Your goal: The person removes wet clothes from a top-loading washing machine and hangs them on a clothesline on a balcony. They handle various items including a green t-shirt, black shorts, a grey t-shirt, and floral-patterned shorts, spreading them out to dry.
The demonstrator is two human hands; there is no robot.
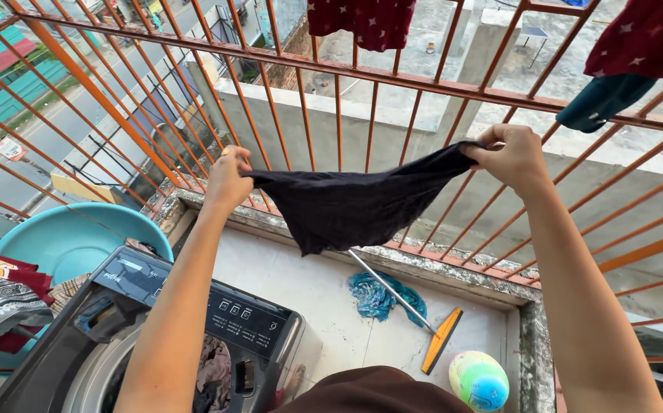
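The left hand (228, 177) and right hand (509, 155) are spread apart, each clamped on one end of a dark, limp cloth garment (346, 203). The garment's long axis runs level between them, sagging at mid-span, just in front of the orange metal railing (392, 76).

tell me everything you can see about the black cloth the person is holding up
The black cloth is a small dark garment of thin, soft-looking fabric, plain with no visible pattern. It is stretched out in the air between the left hand and the right hand, each pinching a top corner. The middle sags and hangs down in a rough point. It is held in front of the orange railing, above the balcony floor, touching nothing but the hands.
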